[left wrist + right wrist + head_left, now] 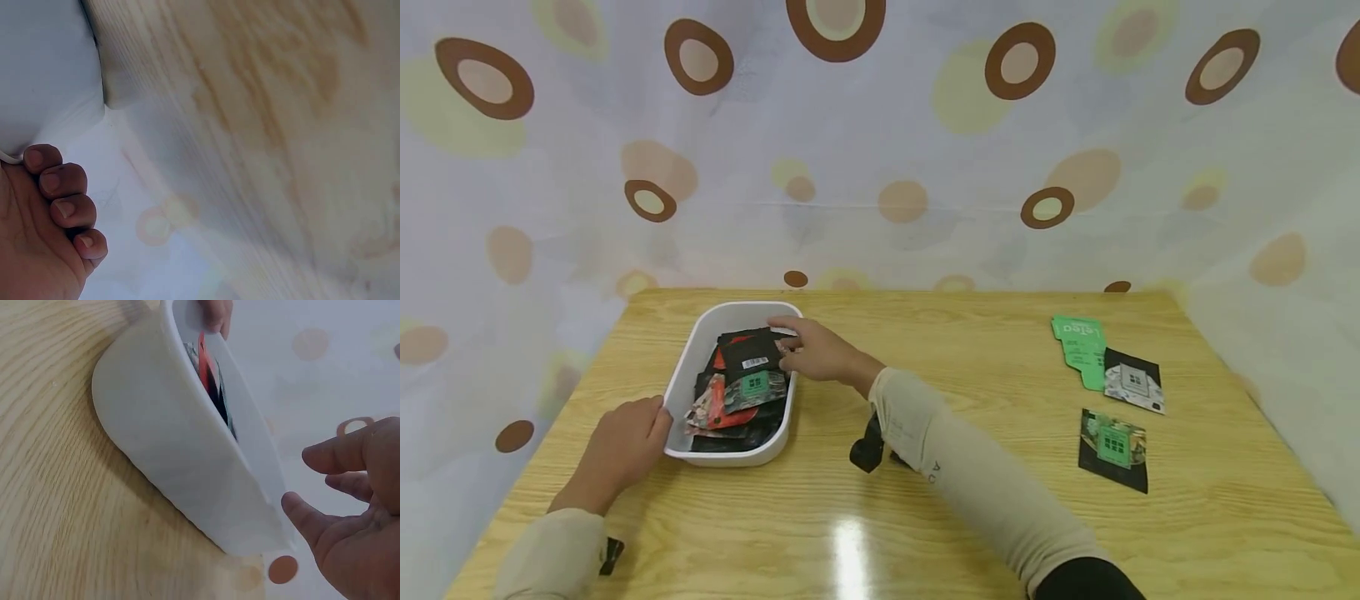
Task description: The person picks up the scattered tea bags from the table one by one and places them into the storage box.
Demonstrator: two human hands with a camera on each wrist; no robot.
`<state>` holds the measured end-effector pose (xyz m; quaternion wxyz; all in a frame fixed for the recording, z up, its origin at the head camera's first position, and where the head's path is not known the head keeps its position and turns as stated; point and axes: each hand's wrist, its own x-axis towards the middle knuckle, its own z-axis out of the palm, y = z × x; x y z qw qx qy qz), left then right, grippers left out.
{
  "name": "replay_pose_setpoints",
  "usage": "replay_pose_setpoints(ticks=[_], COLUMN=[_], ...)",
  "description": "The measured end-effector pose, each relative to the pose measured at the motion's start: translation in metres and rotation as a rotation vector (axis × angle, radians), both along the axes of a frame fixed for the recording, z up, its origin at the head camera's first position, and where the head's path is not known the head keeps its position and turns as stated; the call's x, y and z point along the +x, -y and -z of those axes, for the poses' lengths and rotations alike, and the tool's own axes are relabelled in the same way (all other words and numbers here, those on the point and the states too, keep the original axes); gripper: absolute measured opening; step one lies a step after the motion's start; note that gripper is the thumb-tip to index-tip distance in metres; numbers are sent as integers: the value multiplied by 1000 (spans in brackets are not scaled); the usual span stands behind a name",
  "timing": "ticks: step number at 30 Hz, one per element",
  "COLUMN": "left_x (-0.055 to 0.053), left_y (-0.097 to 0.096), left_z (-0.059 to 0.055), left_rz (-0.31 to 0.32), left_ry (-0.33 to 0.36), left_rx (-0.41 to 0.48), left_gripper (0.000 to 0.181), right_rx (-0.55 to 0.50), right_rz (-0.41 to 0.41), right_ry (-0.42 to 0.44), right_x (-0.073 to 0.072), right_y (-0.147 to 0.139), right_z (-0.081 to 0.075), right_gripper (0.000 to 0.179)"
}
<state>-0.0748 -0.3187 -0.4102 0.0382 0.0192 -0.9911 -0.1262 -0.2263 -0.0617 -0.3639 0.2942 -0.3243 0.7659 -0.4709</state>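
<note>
A white plastic tub (787, 433) stands on the left of the table, holding a heap of small flat packets (756, 388) in black, red and green. My left hand (632, 437) grips the tub's near left rim; in the left wrist view that hand's (47, 219) fingers are curled at the edge. Over the far right rim reaches my right hand (823, 352), its fingertips above the packets in the head view. From the right wrist, the same hand (356, 506) has its thumb and fingers spread apart beside the rim, with nothing seen between them.
On the right of the wooden table (940, 333) lie a green cut-out card (1078, 346), a black-and-white packet (1133, 381) and a black packet with a green label (1112, 450). A patterned curtain (880, 150) hangs behind the table and along its sides.
</note>
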Motion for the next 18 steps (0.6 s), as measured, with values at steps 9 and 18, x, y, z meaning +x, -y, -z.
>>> replay_pose_setpoints(ticks=[9,18], left_x=[0,-1], left_y=[1,2], left_z=[1,1], left_rz=[-8,12], left_ry=[39,27], left_rx=[6,15], left_gripper=[32,31], right_rx=[81,413], right_rz=[-106,-95], right_ry=[-173,-375], right_x=[9,25], right_y=[-91,-178], right_z=[-22,-11], right_gripper=[50,48])
